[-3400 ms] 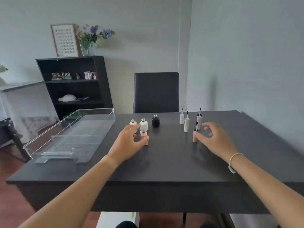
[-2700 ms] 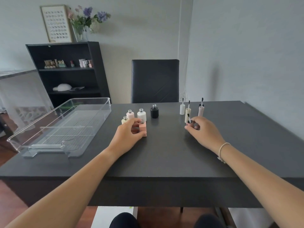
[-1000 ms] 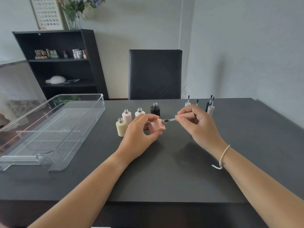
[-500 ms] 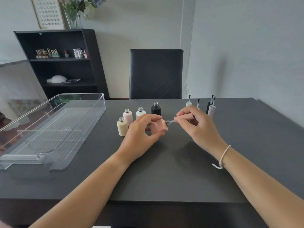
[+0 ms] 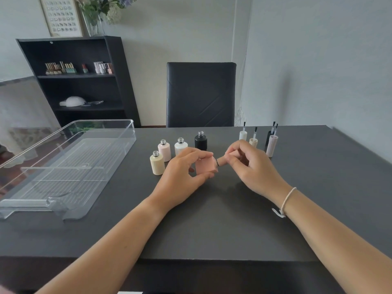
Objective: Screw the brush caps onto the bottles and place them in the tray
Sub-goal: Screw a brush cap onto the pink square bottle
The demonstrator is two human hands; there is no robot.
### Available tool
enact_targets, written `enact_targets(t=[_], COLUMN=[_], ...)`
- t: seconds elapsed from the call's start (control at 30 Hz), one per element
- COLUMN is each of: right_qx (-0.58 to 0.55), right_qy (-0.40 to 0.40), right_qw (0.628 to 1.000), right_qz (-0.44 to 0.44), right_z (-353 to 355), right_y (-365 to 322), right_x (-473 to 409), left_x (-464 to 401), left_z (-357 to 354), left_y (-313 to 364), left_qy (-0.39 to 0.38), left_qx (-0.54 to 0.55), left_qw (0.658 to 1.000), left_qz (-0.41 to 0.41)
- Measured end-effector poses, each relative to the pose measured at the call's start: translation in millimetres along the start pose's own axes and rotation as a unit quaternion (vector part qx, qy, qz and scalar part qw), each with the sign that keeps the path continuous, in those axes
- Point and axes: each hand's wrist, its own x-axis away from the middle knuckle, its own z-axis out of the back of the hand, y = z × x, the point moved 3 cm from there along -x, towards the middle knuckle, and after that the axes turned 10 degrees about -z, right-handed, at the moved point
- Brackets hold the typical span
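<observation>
Left hand (image 5: 180, 172) pinches pink bottle (image 5: 205, 167) above table (image 5: 222, 225), tilted right. Right hand (image 5: 248, 166) pinches cap (image 5: 230, 159) at its neck. We'd keep axes aligned, twist gently to avoid cross-threading. Tray (image 5: 125, 132) waits left.

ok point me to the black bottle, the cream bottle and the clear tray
black bottle (image 5: 200, 142), head view, on its body below the neck
cream bottle (image 5: 156, 165), head view, on the middle of its body
clear tray (image 5: 124, 143), head view, on its right-hand side wall
</observation>
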Motion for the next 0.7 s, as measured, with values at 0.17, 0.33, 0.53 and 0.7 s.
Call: enact_targets(t=[0.17, 0.33, 0.53, 0.7], right_qx=[0.038, 0.001, 0.023, 0.018], right_qy=[-0.017, -0.053, -0.041, -0.047], right_qw=[0.998, 0.998, 0.998, 0.997], right_qz=[-0.044, -0.04, -0.049, -0.06], right_z=[-1.1, -3.2, -2.4, -2.4], right_y=[5.1, 2.1, 1.2, 3.6], right_x=[-1.2, 2.4, 1.8, 1.9], left_x=[0.4, 0.3, 0.9, 0.0], left_z=[-1.5, -2.0, -1.6, -1.9], left_y=[0.8, 0.1, 0.2, 1.2], left_qy=[-0.007, -0.003, -0.004, 0.0], left_qx=[-0.003, -0.003, -0.007, -0.005], left_qw=[1.0, 1.0, 1.0, 1.0], left_qz=[-0.009, -0.011, -0.011, -0.009])
